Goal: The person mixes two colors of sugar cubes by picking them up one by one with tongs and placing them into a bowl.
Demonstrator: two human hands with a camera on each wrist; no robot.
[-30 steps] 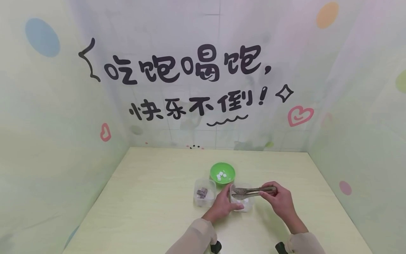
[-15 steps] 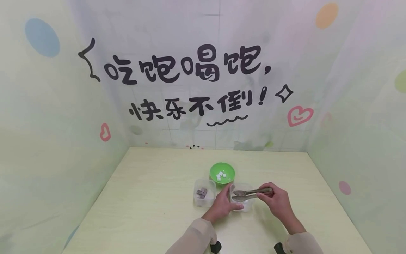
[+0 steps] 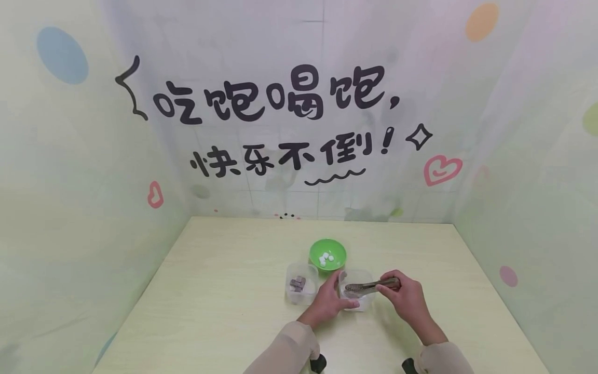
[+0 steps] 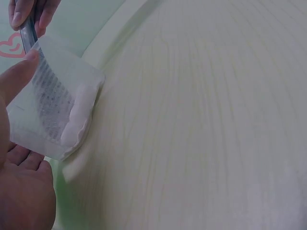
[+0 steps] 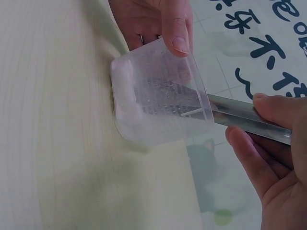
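My left hand (image 3: 328, 302) grips a clear plastic container (image 3: 363, 307) from its left side, the thumb lying along the near wall. In the right wrist view, its thumb presses the container wall. White pieces (image 4: 76, 120) lie along the container's bottom, blurred through the plastic. My right hand (image 3: 405, 293) holds metal tongs (image 3: 366, 287) by the handle, pinched between thumb and fingers. The perforated heads of the tongs (image 5: 168, 98) reach inside the container, close to the white pieces. I cannot tell whether a piece is caught between the heads.
Behind the container stands a green bowl (image 3: 328, 243) with several white cubes (image 3: 325, 257) in it. To the left, a second clear container (image 3: 294, 299) holds several brown cubes (image 3: 297, 283). All stand on a pale wooden table (image 3: 224, 291), walled by printed cloth (image 3: 280, 202).
The tongs' arms, spread apart half a second ago, have come together inside the container. My right hand has shifted slightly left. The left hand and the container stay put.
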